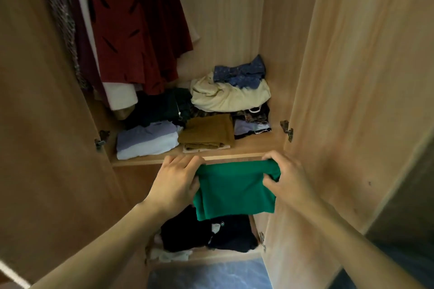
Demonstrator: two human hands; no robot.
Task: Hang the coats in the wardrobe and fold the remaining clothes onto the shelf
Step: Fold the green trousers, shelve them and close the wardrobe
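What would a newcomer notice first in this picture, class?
The bright green cloth, folded and held by its top corners between the left hand and right hand, stands out in front of the shelf edge. Next comes the red dress hanging at the upper left, above folded piles and a crumpled cream garment on that shelf.

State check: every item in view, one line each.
Green folded garment: held at both top corners, hanging in front of the shelf edge.
Left hand: shut on the garment.
Right hand: shut on the garment.
Mustard-brown folded cloth: folded, flat on the wooden shelf.
White and lilac folded stack: folded, on shelf.
Cream garment: crumpled.
Blue patterned garment: crumpled on top of cream one.
Dark red dress: hanging.
Wardrobe right door: open.
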